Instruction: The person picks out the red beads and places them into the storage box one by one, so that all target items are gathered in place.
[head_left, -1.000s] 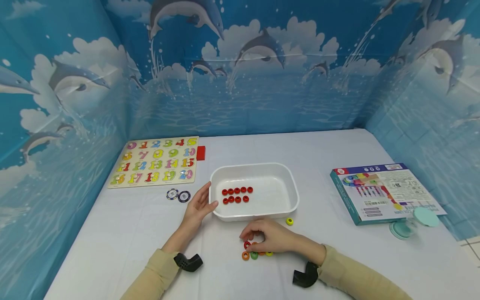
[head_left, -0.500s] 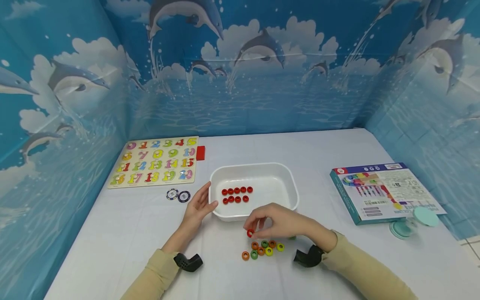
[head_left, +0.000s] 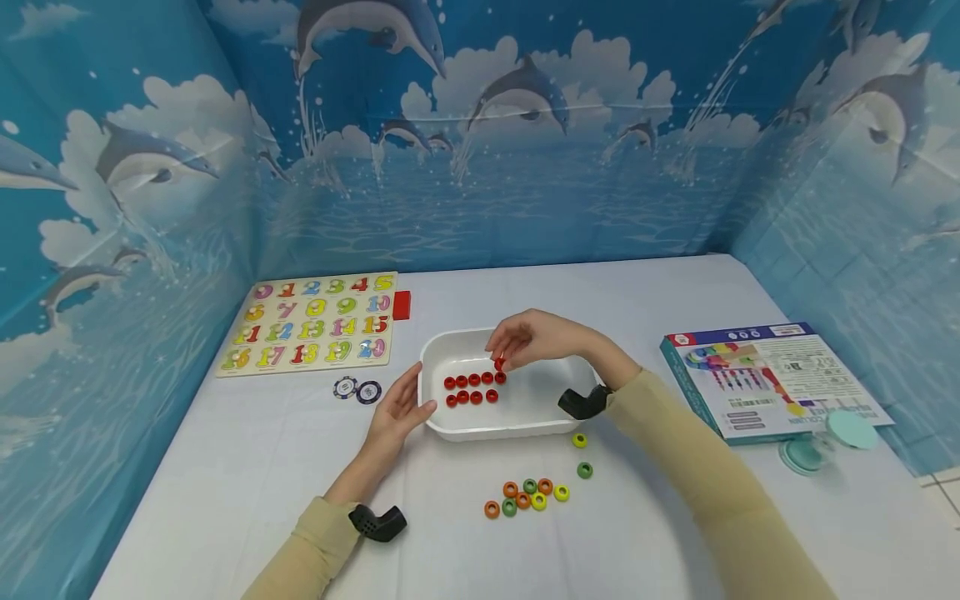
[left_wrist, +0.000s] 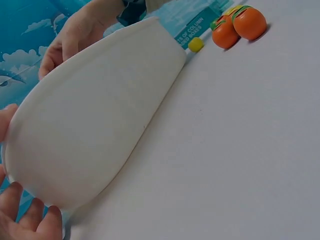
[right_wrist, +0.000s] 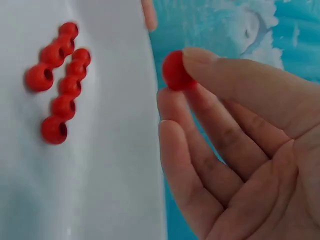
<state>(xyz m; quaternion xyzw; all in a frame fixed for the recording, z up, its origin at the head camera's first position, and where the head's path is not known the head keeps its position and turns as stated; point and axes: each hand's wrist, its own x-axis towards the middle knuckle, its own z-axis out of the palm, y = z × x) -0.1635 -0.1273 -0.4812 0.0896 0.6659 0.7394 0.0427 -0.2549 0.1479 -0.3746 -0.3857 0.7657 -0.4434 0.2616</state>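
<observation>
A white plastic tray (head_left: 551,392) holds two rows of red beads (head_left: 475,380). My left hand (head_left: 390,423) grips its left end, thumb and fingers about the corner; in the left wrist view, fingertips (left_wrist: 34,215) touch the outer wall. My right hand (head_left: 542,335) is over the tray's back part, pinching a red bead (right_wrist: 176,71) between thumb and index finger. The held bead is just behind the right end of the back row. In front of the tray, orange, green and yellow beads (head_left: 523,500) lie grouped on the table.
One yellow bead (head_left: 580,440) and one green bead (head_left: 585,470) lie apart near the tray. Number board (head_left: 311,325) and two round chips (head_left: 356,390) are at left. A flat game box (head_left: 772,383) and a small teal-lidded container (head_left: 806,457) stand at right.
My right hand has picked up a red bead from the group and carried it away from me, over the tray. The left hand stays at the tray's end.
</observation>
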